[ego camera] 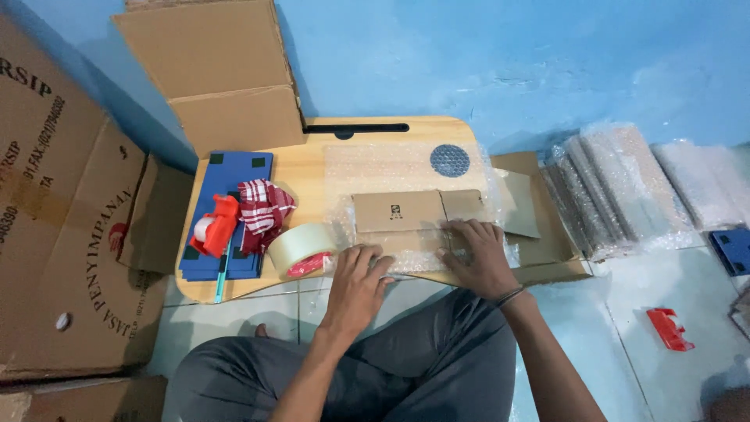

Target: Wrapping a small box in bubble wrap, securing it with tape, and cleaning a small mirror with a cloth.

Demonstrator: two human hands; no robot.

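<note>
Head view: both hands, left hand and right hand, press flat with fingers spread on bubble wrap around a cardboard packet; tape roll just left of the left fingers.

Home packing spot, floor-level: white tiled floor, blue painted wall, low wooden lap table. Cardboard cartons, bubble-wrapped stacks, roll of clear tape, red tape dispenser point to small parcel-shipping setup.
</note>
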